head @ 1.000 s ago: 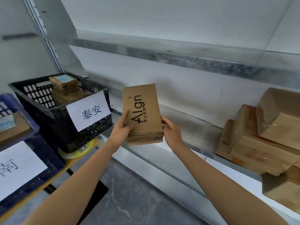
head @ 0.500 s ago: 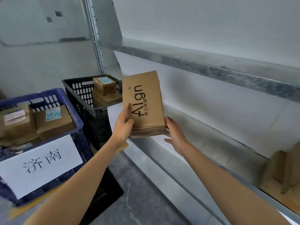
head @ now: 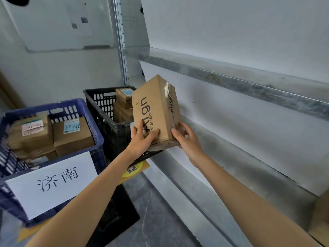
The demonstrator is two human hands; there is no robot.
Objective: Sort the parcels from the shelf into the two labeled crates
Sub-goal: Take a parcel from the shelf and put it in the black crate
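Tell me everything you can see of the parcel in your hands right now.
The cardboard parcel is a plain brown oblong box with black logo lettering and small Chinese characters on its broad face; the lettering is repeated on the narrow side. Clear, wrinkled tape runs down that side. It is held on end in the air, tilted, overlapping the black crate in this view; no shipping label shows. The left hand grips its lower face, the right hand its lower right edge.

The white paper sign (head: 51, 184) on the blue crate (head: 44, 108) says "济南". A small label (head: 71, 128) on a parcel (head: 73, 139) inside says "济南" too. The brown box (head: 154, 107) says "Algn".
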